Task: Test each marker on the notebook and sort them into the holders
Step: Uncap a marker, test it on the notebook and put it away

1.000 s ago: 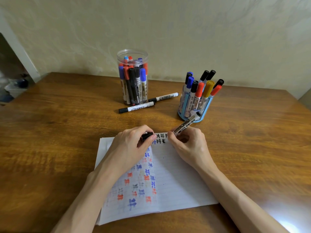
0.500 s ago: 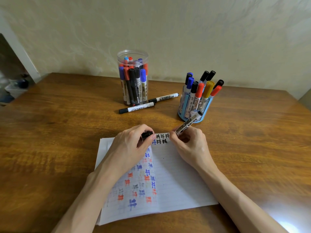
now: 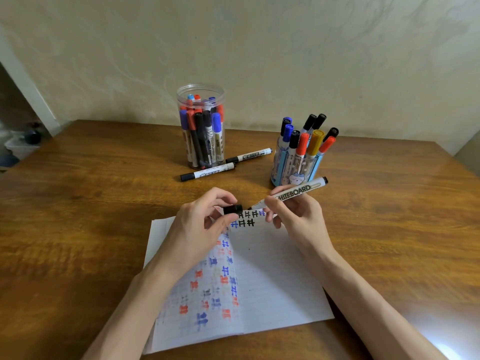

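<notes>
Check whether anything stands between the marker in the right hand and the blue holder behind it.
Nothing visible does. The whiteboard marker in the right hand hovers just before the blue holder, no object between them. Its black cap is off, pinched in the left hand.

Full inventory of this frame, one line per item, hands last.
clear jar: one, transparent, table's far middle, full of red, blue, black markers
blue holder: one, light blue, right of jar, markers with blue, black, red, yellow caps
loose markers: two, white, black caps, lying by the jar's base
notebook: one, white lined, open, near edge, red, blue, black test marks
whiteboard marker: one, white, uncapped, over the notebook's top
black cap: one, black, beside the marker's tip
table: one, brown wood
left hand: pinches the black cap
right hand: holds the whiteboard marker
</notes>
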### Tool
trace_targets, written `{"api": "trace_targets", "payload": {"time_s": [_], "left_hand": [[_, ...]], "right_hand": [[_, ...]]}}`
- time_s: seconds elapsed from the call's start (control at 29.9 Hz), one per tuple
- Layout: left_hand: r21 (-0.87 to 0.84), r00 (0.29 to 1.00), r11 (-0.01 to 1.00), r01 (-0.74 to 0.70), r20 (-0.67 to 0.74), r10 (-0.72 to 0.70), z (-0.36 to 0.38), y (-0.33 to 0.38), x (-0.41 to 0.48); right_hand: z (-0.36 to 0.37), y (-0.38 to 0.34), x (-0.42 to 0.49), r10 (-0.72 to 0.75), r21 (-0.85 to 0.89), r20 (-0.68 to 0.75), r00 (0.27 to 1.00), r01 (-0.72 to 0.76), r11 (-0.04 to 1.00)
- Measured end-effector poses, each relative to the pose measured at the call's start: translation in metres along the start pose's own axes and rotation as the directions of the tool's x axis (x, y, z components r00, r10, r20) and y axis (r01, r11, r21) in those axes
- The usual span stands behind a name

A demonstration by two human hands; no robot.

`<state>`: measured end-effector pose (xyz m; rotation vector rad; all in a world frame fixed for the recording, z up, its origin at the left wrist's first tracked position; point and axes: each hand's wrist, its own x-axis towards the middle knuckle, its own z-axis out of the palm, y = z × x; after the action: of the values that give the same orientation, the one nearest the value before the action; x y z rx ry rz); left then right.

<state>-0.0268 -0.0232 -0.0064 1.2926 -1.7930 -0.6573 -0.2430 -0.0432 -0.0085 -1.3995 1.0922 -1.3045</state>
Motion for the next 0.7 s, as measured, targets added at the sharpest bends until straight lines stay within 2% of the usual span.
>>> {"api": "trace_targets", "payload": {"time_s": [0.23,0.33,0.43,0.57,0.7], "left_hand": [[-0.071,1.0,0.997,-0.011,-0.001,0.011,0.0,0.007,-0.001],[-0.064,1.0,0.998,-0.024,0.009,0.025,0.0,0.006,-0.001],[-0.038,1.0,0.999,-0.031,0.004,0.031,-0.001,0.001,0.0],[-0.007,0.999,1.0,-0.028,-0.017,0.028,-0.003,-0.003,0.002],[-0.031,1.0,0.999,-0.026,0.001,0.026,-0.003,0.0,0.001]], "right_hand": [[0.003,-0.003,-0.003,-0.059,0.038,0.088,0.994,0.056,0.998],[0.004,-0.002,-0.005,-0.058,0.044,0.168,0.984,0.052,0.998],[0.002,-0.004,-0.006,0.036,0.115,0.198,0.98,-0.059,0.992],[-0.007,-0.01,-0.001,0.237,0.295,0.22,0.946,-0.296,0.909],[-0.019,-0.009,0.005,0.248,0.187,0.152,0.957,-0.274,0.944]]}}
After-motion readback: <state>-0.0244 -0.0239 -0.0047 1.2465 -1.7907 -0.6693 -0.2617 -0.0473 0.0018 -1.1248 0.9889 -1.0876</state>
